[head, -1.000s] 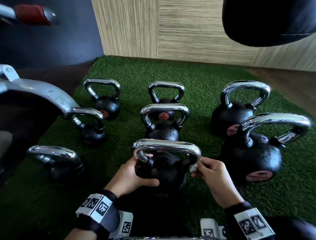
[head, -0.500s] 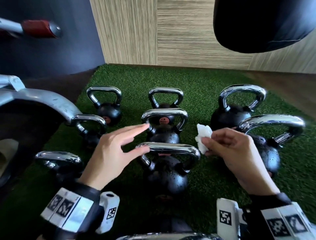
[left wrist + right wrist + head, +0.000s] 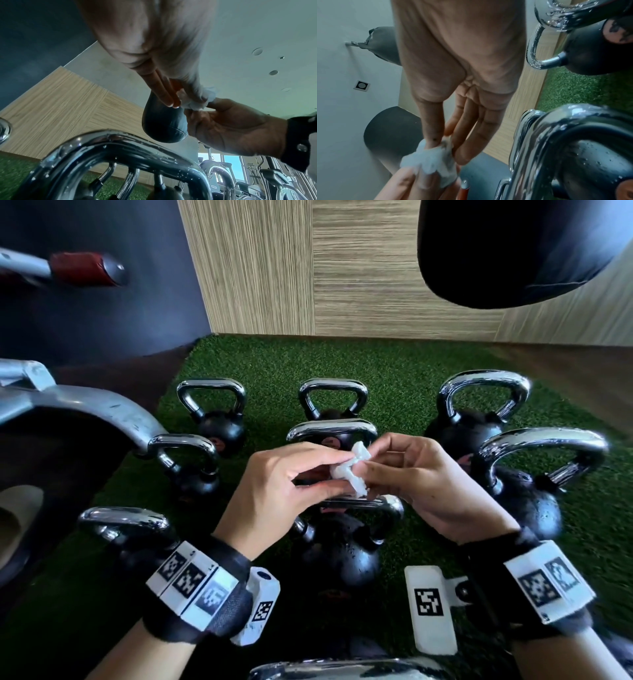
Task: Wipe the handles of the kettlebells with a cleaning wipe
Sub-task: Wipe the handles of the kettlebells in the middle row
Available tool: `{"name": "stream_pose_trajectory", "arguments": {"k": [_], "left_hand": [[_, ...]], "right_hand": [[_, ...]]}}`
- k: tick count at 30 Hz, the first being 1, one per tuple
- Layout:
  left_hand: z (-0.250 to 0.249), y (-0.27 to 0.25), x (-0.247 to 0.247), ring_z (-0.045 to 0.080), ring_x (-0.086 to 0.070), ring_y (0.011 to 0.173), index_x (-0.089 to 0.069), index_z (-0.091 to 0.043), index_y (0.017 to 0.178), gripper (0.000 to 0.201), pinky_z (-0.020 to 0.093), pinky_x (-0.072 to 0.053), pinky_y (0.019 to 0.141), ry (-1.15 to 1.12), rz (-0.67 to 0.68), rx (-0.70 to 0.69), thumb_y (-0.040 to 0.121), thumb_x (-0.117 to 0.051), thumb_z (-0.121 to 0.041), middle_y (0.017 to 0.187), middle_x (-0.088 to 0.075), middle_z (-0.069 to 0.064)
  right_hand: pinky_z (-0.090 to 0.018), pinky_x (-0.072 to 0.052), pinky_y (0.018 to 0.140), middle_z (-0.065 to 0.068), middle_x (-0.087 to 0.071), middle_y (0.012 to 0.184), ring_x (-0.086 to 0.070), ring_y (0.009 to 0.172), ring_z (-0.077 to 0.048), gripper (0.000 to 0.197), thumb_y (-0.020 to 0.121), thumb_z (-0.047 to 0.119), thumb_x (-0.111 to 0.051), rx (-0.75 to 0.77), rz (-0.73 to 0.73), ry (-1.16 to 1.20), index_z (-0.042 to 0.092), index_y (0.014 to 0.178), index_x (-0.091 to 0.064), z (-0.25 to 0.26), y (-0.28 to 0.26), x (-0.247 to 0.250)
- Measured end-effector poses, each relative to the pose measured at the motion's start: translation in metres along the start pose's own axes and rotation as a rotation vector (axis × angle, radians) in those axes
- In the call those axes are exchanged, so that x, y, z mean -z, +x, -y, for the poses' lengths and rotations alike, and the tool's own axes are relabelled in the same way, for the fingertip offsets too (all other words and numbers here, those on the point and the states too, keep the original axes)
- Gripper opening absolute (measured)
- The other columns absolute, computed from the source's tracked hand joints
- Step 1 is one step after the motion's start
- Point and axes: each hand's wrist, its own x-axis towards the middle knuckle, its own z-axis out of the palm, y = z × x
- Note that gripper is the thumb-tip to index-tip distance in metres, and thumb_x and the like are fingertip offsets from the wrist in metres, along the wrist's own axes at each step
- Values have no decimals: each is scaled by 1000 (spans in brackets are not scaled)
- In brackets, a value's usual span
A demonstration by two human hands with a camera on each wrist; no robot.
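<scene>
Several black kettlebells with wet chrome handles stand on green turf (image 3: pixel 394 364). Both hands are raised just above the near middle kettlebell (image 3: pixel 339 553), whose handle (image 3: pixel 385 503) shows below them. A crumpled white wipe (image 3: pixel 356 460) sits between the hands. My left hand (image 3: pixel 337 472) pinches its left side and my right hand (image 3: pixel 370 469) pinches its right side. The left wrist view shows the wipe (image 3: pixel 197 104) between left fingers (image 3: pixel 164 94) and the right hand (image 3: pixel 231 121), above a chrome handle (image 3: pixel 128 148). The right wrist view shows the wipe (image 3: pixel 433 162) at the fingertips (image 3: pixel 462 152).
A dark punching bag (image 3: pixel 513 251) hangs at upper right. A grey machine frame (image 3: pixel 85 409) and a red-gripped bar (image 3: pixel 78 270) stand at the left. The wooden wall (image 3: pixel 308 268) backs the turf. Another chrome handle (image 3: pixel 342 669) lies at the bottom edge.
Both hands left the near kettlebell's handle and rose. The left hand, open half a second ago, has come across and now pinches the wipe together with the right hand.
</scene>
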Motion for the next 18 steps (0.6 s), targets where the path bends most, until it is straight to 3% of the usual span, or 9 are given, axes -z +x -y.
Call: {"name": "stream_pose_trajectory", "arguments": {"k": [2,4,6,8,10,13,15,18], "left_hand": [[4,-2,2,0,-72,96,-77,-14,114,35,18,-55,86,14,2,30,80,-84,-21,105,-76,-11],[8,-4,6,1,-71,95,-76,-15,117,37,20,-56,86,56,5,61,81,-83,-22,105,-76,-11],[14,-6,9,2,-70,93,-73,-19,125,42,21,-55,87,126,39,107,85,-81,-24,101,-75,-11],[21,-11,6,4,-66,90,-71,-24,129,42,24,-52,86,200,110,171,88,-78,-28,94,-69,-12],[25,-14,-4,7,-62,93,-73,-27,126,36,29,-51,87,256,186,230,91,-74,-33,96,-66,-12],[19,-16,-22,13,-54,92,-77,-26,117,26,31,-49,85,363,203,201,92,-73,-31,98,-63,-11],[13,-16,-28,17,-54,87,-78,-25,109,19,37,-52,79,430,187,141,90,-73,-29,94,-64,-9],[24,-23,-20,14,-55,88,-77,-38,108,26,42,-52,77,462,157,158,93,-58,-46,97,-68,-16]], "right_hand": [[-30,-53,69,-23,-73,88,-65,74,-21,15,79,17,-76,-18,-6,-26,6,88,-73,-3,-5,7],[-32,-49,67,-28,-73,99,-64,74,-21,19,78,25,-78,-32,-166,-110,10,90,-75,-20,-11,23],[-28,-46,61,-24,-74,97,-62,68,-15,11,82,11,-80,-57,-412,-270,15,92,-76,-50,-21,46],[-23,-44,57,-16,-77,98,-60,68,-15,37,81,-9,-74,-152,-519,-390,23,98,-75,-85,-33,66],[-21,-51,66,-8,-77,111,-69,80,-18,52,76,-14,-76,-239,-375,-314,26,110,-73,-111,-43,68],[-28,-56,95,-4,-75,120,-71,110,-19,53,72,2,-85,-220,-162,-171,16,121,-71,-133,-39,48],[-26,-55,98,1,-78,112,-71,110,-14,47,70,10,-88,-159,-195,-260,18,115,-75,-142,-30,40],[-23,-56,89,5,-80,101,-74,100,-9,36,70,22,-91,-132,-228,-398,26,104,-79,-148,-22,41]]}}
